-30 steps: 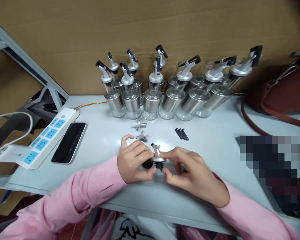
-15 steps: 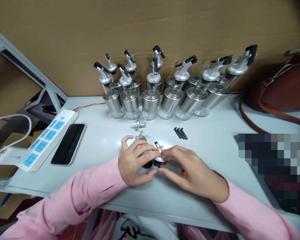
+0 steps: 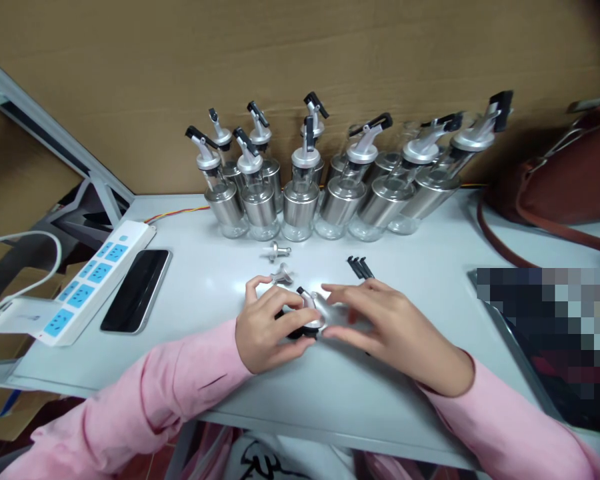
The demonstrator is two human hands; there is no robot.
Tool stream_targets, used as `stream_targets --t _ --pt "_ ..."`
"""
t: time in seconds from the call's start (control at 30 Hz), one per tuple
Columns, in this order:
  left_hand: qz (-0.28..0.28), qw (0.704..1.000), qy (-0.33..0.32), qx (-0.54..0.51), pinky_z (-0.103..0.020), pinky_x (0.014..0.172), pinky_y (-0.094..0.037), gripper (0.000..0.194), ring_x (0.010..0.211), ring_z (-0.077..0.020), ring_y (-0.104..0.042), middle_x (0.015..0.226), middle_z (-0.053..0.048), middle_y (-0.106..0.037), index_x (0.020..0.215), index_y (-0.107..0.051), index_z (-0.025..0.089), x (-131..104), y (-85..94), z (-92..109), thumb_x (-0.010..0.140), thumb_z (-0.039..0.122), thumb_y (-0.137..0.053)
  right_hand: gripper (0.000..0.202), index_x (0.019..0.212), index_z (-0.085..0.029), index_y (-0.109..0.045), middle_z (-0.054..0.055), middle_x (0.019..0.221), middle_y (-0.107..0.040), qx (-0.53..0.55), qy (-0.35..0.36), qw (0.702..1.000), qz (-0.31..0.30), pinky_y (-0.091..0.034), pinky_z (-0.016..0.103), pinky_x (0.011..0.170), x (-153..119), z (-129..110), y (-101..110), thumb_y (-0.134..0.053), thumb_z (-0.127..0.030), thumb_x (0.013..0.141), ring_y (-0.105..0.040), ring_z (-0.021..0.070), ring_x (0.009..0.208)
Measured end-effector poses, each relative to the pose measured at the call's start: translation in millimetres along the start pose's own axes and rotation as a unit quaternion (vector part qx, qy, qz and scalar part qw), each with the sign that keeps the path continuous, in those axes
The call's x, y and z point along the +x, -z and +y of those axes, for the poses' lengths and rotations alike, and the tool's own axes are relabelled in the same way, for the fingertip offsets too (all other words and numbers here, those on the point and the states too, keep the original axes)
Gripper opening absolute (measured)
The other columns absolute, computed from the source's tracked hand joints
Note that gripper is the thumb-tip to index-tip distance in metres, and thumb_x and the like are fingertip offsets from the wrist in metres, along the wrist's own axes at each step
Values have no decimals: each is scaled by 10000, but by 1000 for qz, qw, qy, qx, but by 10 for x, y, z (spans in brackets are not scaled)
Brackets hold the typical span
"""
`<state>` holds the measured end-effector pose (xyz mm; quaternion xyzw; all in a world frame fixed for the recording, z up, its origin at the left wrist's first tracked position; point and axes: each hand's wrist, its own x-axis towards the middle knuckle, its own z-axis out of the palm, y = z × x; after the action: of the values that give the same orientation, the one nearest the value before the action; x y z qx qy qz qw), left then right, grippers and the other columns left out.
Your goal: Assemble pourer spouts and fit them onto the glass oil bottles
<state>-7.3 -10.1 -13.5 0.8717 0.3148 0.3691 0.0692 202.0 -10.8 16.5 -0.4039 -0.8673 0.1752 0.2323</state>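
My left hand (image 3: 273, 330) pinches a silver pourer top (image 3: 309, 313) with a black tip and a black base, held just above the table near its front edge. Just right of it is my right hand (image 3: 385, 327), thumb and fingers apart, nothing between them that I can make out. Something black beside the pourer is partly covered by my left fingers. Two loose silver pourer pieces lie beyond my left hand, one (image 3: 283, 274) close to the fingertips and one (image 3: 279, 251) farther back. Several small black levers (image 3: 361, 267) lie behind my right hand.
Several glass bottles with steel bands (image 3: 301, 205) and pourer tops stand along the cardboard wall. On the left are a black phone (image 3: 137, 291) and a white power strip (image 3: 100, 273). A brown bag (image 3: 565, 173) sits at the right, behind a dark, pixelated item (image 3: 555, 340).
My right hand has let go of the pourer and moved right, its fingers spreading. The pourer has tilted and shifted slightly left in my left hand.
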Motion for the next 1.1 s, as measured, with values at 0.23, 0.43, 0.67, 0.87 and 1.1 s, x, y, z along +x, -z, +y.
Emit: stream_targets --t 0.23,0.43,0.67,0.87,1.1 --pt "9 1000 11 1 -410 871 -284 179 729 -153 -570 815 -14 -584 940 -579 228 18 11 -14 768 257 -539 189 913 -186 -600 29 668 -695 -166 -174 970 43 -388 280 493 -12 116 -7 -498 -327 840 -592 179 438" --pt "9 1000 9 -1 -419 873 -291 186 694 -145 -537 775 -1 -525 880 -574 225 4 3 -6 707 237 -508 113 814 -211 -596 -12 520 -627 -162 -211 964 16 -357 263 478 5 101 1 -496 -264 805 -586 189 437" --pt "9 1000 10 3 -430 873 -306 198 689 -141 -522 767 3 -481 863 -552 222 3 -2 -21 676 215 -486 116 838 -228 -563 -25 759 -713 -37 -218 975 -3 -403 241 522 -40 127 -18 -518 -134 787 -596 140 481" --pt "-4 1000 3 -6 -423 866 -319 235 725 -147 -529 802 -10 -483 883 -545 210 7 -5 -30 664 163 -474 141 884 -212 -591 -2 799 -672 -43 -196 979 27 -421 249 571 -19 96 -52 -530 -124 793 -610 145 585" --pt "6 1000 -2 -29 -366 811 -361 301 765 -142 -553 905 -42 -525 881 -536 194 14 -17 -22 634 57 -434 103 850 -193 -638 22 874 -622 -92 -239 966 -39 -424 287 594 -12 110 -72 -554 -182 792 -604 163 622"
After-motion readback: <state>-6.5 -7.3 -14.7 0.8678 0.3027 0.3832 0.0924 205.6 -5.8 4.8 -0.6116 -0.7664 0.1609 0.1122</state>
